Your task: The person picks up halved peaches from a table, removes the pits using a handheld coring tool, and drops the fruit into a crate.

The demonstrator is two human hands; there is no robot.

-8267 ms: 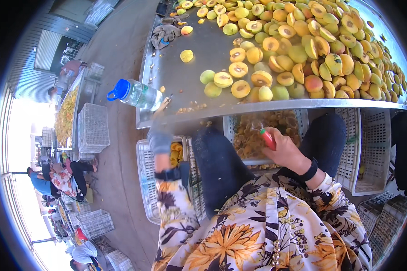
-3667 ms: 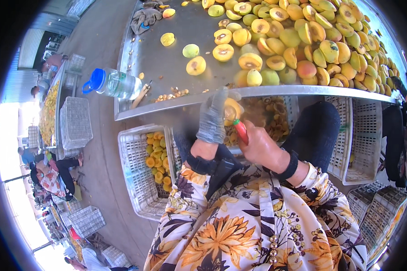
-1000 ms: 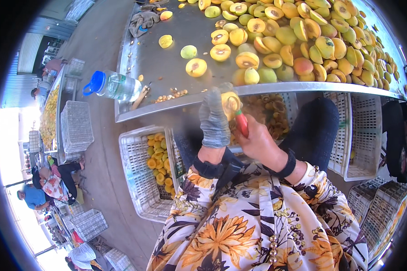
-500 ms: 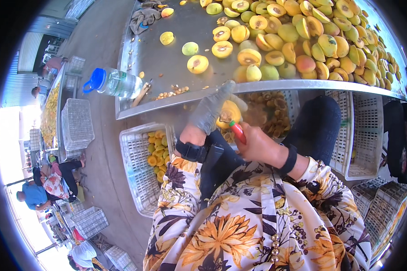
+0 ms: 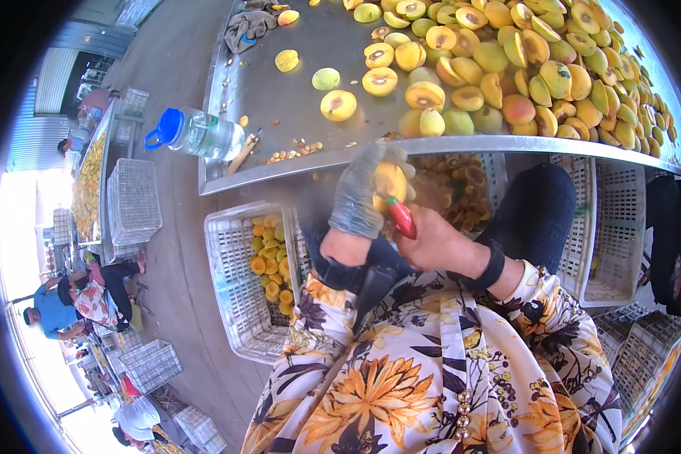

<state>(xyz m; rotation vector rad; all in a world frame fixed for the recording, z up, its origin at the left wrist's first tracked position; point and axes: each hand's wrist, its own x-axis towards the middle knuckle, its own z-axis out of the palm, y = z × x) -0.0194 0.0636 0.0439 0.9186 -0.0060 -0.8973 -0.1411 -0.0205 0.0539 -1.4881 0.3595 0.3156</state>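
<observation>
My left hand (image 5: 358, 198), in a grey glove, is closed around a yellow peach half (image 5: 390, 178) just below the metal table's near edge. In my bare right hand (image 5: 443, 242) is a small pitting tool with a red handle (image 5: 403, 220) and a green collar. Its working end meets the lower side of the peach half and is hidden there. Many halved peaches (image 5: 461, 64), several with stones showing, are heaped on the metal table (image 5: 287, 113) in front of me.
A white crate (image 5: 231, 295) of peach halves stands left of my legs; more halves (image 5: 450, 189) lie under the table edge. A blue-capped water bottle (image 5: 204, 135), a glove (image 5: 248, 29) and loose stones (image 5: 295, 151) are on the table's left. Empty-looking crates (image 5: 613, 227) stand right.
My left hand and the peach half have shifted slightly right, and the left wrist has turned more upright. The tool stays against the fruit. The whole view has shifted a little.
</observation>
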